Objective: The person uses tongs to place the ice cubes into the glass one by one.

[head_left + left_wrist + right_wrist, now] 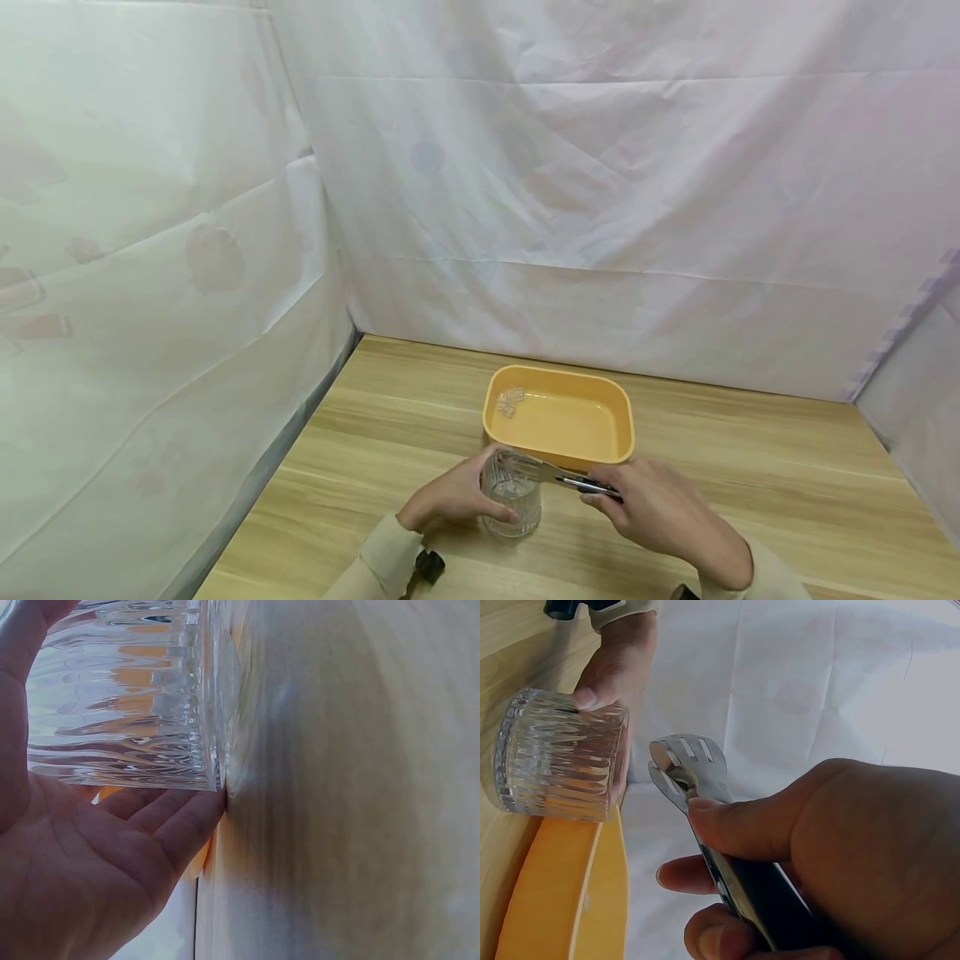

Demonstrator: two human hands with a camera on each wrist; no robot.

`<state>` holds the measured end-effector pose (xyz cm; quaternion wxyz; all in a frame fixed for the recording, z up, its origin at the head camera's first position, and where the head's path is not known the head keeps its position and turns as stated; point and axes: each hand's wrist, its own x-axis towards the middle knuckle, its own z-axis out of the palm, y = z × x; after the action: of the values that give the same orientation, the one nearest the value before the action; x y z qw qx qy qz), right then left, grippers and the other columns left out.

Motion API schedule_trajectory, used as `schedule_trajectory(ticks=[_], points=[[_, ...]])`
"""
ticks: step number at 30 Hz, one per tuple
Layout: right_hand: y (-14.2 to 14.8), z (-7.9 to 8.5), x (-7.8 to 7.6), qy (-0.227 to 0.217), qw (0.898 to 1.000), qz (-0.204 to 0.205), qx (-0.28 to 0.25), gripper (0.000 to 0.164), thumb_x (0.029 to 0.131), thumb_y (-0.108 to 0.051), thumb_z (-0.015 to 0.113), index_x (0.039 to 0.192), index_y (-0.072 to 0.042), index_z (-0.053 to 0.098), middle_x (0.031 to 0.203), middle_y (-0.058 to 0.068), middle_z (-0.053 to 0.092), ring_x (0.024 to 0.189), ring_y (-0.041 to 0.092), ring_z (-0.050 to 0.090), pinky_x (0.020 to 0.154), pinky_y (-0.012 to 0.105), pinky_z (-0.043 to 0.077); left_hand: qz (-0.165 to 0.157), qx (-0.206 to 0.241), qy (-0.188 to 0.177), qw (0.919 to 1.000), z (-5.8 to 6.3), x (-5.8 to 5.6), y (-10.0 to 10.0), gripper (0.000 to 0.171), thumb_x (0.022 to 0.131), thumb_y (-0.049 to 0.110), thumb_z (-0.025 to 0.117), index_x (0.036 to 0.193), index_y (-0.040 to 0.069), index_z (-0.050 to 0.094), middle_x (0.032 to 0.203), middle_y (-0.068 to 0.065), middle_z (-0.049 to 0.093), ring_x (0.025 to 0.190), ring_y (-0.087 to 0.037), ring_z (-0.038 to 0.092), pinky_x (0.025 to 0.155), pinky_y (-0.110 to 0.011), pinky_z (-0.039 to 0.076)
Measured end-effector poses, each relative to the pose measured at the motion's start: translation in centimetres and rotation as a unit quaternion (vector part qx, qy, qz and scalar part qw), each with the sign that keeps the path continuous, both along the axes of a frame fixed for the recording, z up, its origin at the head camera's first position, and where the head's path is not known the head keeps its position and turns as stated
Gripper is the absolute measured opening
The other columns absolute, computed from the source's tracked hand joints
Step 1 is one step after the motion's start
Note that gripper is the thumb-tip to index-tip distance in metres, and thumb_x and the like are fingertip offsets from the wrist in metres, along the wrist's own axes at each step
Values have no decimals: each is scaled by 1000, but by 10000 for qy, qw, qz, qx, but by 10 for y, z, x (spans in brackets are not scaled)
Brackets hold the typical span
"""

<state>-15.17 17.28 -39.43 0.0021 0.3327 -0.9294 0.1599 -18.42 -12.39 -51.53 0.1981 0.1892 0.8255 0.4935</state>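
My left hand (456, 493) grips a clear ribbed glass (517, 510), thumb on the near side, the glass upright on the wooden table. In the left wrist view its fingers pass behind the ribbed wall down near the base. My right hand (663, 510) holds metal tongs (718, 784) with slotted, fork-like ends, the thumb pressing on one arm. The tongs' ends overlap the glass's rim in the head view; in the right wrist view no piece shows between them. Several small clear pieces (510, 401) lie in the left end of a yellow tub (573, 454).
The tub stands just behind the glass on the wooden table (405, 392). Pale printed cloth (570, 183) hangs behind the table, and more cloth (172, 333) hangs along the left side.
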Motion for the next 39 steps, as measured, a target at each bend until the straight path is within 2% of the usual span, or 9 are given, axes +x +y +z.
schedule_trajectory(ticks=[12, 20, 27, 33, 37, 39], points=[[1, 1, 0, -88, 9999, 88, 40, 22, 90, -43, 68, 78, -32, 54, 62, -21, 38, 51, -3, 33, 45, 19, 30, -33, -13, 103, 9999, -1, 0, 0, 90, 70, 40, 90, 143, 37, 36, 133, 11, 53, 127, -15, 49, 109, -48, 37], [2, 1, 0, -181, 9998, 37, 103, 23, 92, -46, 66, 79, -30, 54, 60, -20, 37, 49, -3, 31, 43, 19, 27, 100, 17, -22, 9999, -1, 2, 1, 97, 68, 38, 91, 147, 31, 35, 133, 9, 54, 127, -19, 50, 109, -51, 37], [2, 2, -1, -133, 9998, -66, 127, 23, 92, -47, 66, 83, -28, 56, 57, -19, 37, 47, -3, 31, 42, 19, 26, 247, -144, -76, 9996, 1, 3, 0, 100, 67, 38, 91, 148, 26, 34, 139, -2, 51, 130, -26, 48, 109, -54, 37], [3, 2, -2, 51, 10000, -53, 50, 25, 92, -46, 66, 82, -27, 53, 57, -18, 35, 48, -3, 30, 43, 20, 26, 67, -13, -7, 10000, 0, 1, 0, 92, 69, 37, 90, 143, 32, 37, 133, 3, 54, 123, -20, 52, 105, -49, 41], [3, 3, -8, 149, 9998, -142, 1, 21, 91, -41, 68, 85, -25, 55, 56, -18, 34, 47, -2, 30, 42, 21, 26, 98, -4, -19, 10000, 0, 2, 0, 102, 68, 38, 90, 151, 24, 31, 139, 0, 51, 127, -21, 50, 107, -51, 39], [2, 4, -12, 146, 9995, -272, 28, 19, 91, -40, 69, 87, -25, 57, 56, -18, 35, 47, -1, 30, 42, 21, 26, 119, 16, -37, 9999, 0, 2, 0, 102, 68, 37, 91, 150, 23, 32, 139, 0, 52, 126, -22, 51, 107, -50, 40]])
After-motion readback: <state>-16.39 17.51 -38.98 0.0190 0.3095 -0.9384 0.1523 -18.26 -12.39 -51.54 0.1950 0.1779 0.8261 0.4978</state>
